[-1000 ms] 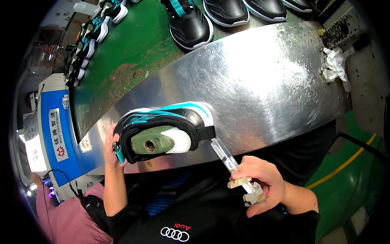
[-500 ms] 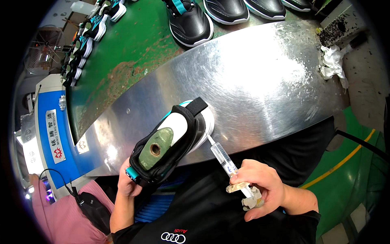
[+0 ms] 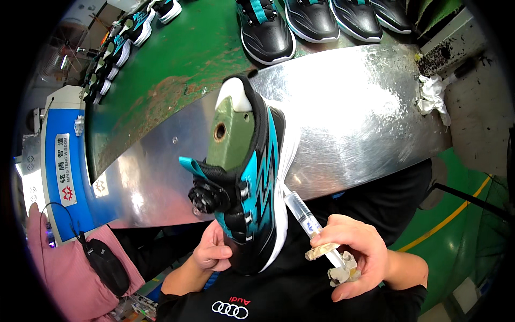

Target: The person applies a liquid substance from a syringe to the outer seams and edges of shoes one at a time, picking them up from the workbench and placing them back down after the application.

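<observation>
one syringe [image 3: 302, 212], roughly eleven shoes [image 3: 264, 188]

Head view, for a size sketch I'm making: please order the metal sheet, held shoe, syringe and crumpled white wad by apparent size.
1. Metal sheet
2. Held shoe
Unranked, both smaller: syringe and crumpled white wad; the syringe looks longer, but their areas look close.

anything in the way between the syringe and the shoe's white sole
Nothing visible is. The syringe in the right hand points at the white sole, its tip at or near the edge. The left hand holds the shoe near the toe, clear of that line.
</observation>
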A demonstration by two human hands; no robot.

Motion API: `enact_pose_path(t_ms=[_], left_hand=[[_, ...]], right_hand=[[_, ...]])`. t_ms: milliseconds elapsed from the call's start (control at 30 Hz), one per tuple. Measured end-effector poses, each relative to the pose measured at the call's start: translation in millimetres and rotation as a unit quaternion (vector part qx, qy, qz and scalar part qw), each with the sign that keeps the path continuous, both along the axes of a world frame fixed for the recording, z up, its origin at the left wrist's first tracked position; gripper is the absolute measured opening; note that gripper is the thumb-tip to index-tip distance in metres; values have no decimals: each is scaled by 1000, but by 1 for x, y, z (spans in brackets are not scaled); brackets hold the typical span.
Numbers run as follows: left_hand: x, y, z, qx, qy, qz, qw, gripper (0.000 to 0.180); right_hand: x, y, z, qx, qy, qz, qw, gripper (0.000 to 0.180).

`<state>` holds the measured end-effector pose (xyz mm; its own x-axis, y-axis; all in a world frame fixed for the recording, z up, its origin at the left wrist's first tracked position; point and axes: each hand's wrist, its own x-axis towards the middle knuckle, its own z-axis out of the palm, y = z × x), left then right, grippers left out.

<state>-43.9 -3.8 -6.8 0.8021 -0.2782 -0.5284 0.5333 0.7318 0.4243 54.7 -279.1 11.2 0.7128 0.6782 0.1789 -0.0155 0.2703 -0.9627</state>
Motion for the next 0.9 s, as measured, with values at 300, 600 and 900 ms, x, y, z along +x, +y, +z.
enact_pose_path(t_ms=[300, 600, 900], left_hand=[[14, -19, -25, -241, -21, -86, 966, 71], [45, -62, -38, -240, 14, -192, 952, 39], [72, -90, -49, -236, -22, -212, 948, 31]], right_hand=[[-9, -22, 46, -64, -17, 15, 998, 64], [-30, -59, 83, -130, -69, -6, 989, 64], [-46, -75, 93, -163, -116, -56, 978, 61]])
